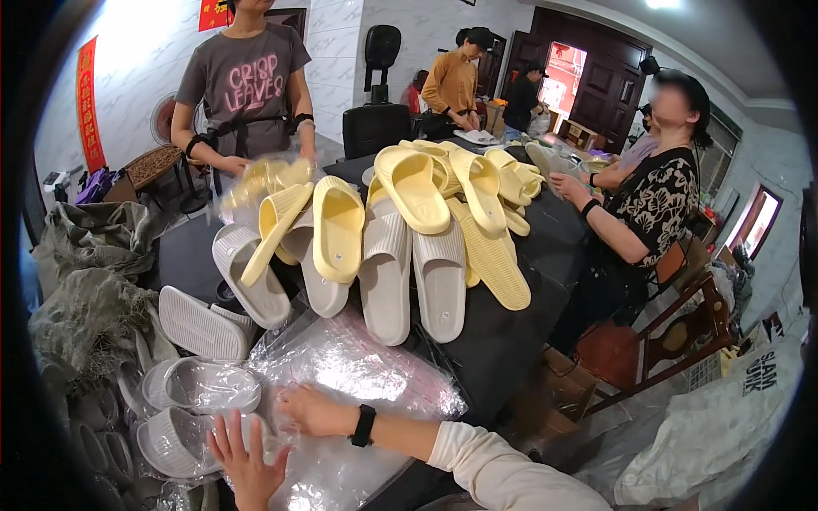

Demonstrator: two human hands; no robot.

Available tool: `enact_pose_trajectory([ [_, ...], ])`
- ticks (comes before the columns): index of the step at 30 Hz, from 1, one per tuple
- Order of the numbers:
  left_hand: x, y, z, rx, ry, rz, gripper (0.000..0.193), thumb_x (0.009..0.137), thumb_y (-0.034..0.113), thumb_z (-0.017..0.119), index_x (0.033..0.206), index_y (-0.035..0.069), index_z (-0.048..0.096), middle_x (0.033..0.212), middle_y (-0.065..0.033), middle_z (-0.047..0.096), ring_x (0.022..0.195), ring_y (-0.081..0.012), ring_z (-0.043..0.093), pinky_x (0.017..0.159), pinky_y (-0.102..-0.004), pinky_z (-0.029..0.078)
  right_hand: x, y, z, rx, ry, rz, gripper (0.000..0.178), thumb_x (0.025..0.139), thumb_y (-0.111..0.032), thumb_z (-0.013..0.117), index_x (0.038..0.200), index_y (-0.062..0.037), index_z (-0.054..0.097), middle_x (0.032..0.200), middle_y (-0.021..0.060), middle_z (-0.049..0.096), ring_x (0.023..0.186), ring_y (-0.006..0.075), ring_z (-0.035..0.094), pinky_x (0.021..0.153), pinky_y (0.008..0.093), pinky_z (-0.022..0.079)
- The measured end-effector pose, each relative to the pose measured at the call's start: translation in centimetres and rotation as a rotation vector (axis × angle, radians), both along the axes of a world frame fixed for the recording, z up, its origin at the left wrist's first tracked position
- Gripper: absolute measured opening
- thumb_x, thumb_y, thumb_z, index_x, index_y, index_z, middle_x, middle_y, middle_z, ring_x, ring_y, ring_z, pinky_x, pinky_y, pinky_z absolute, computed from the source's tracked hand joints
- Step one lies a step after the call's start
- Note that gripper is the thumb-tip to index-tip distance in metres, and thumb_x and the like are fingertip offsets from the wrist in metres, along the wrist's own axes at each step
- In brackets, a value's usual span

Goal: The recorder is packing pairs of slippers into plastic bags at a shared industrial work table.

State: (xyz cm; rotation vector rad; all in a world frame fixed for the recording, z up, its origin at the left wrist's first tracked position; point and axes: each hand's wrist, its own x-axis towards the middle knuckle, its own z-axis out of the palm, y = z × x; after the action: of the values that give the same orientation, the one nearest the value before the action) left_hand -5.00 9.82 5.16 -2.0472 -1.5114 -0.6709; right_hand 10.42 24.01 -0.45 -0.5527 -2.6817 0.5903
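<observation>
My left hand (245, 460) is open, its fingers spread over the nearer slipper of a grey pair. That near grey slipper (175, 444) and the grey slipper beside it (200, 385) lie side by side in clear plastic at the table's left edge. Just right of them, my right hand (319, 411), with a black band on its wrist, has its fingers curled down at the edge of the clear plastic bag; the fingertips are partly hidden. Under that hand spreads a stack of clear plastic bags (349, 362) with pinkish edges, shiny with glare.
Beyond the bags is a heap of yellow slippers (339, 226) and grey slippers (385, 281) on the black table (545, 264). Green-grey sacks (94, 298) crowd the left side. Across the table a person (243, 94) handles bagged yellow slippers; another person (652, 187) stands at right, near a wooden chair (648, 341).
</observation>
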Motion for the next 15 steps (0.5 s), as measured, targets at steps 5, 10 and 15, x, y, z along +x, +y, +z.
enact_pose_trajectory([
  [5, -0.7, -0.5, 3.4, -0.637, -0.264, 0.258, 0.116, 0.053, 0.032, 0.084, 0.142, -0.002, 0.018, 0.144, -0.0197, 0.031, 0.137, -0.0355, 0.024, 0.109, -0.0533, 0.014, 0.1, -0.1, 0.9, -0.017, -0.114, -0.026, 0.045, 0.084, -0.039, 0.06, 0.107, -0.0009, 0.059, 0.126, 0.0193, 0.048, 0.114, 0.0365, 0.047, 0.092, 0.0456, 0.04],
  [10, -3.5, -0.6, 0.6, -0.282, -0.159, 0.282, 0.043, 0.07, 0.017, 0.073, 0.107, 0.005, 0.058, 0.124, -0.0132, 0.055, 0.122, -0.0356, 0.046, 0.102, -0.0496, 0.032, 0.1, -0.6, 1.7, -0.011, -0.032, -0.026, 0.043, 0.083, -0.034, 0.061, 0.111, -0.0018, 0.058, 0.123, 0.0161, 0.049, 0.114, 0.0329, 0.047, 0.093, 0.045, 0.039],
  [15, -5.0, -0.3, -1.7, 0.119, -0.342, 0.381, 0.008, 0.086, 0.011, 0.059, 0.086, 0.003, 0.059, 0.088, -0.0135, 0.064, 0.092, -0.0287, 0.062, 0.082, -0.0455, 0.044, -0.2, -0.5, 1.0, -0.013, 0.098, 0.036, 0.038, 0.081, -0.026, 0.063, 0.11, -0.0022, 0.056, 0.116, 0.0148, 0.051, 0.106, 0.0324, 0.051, 0.093, 0.0438, 0.038],
])
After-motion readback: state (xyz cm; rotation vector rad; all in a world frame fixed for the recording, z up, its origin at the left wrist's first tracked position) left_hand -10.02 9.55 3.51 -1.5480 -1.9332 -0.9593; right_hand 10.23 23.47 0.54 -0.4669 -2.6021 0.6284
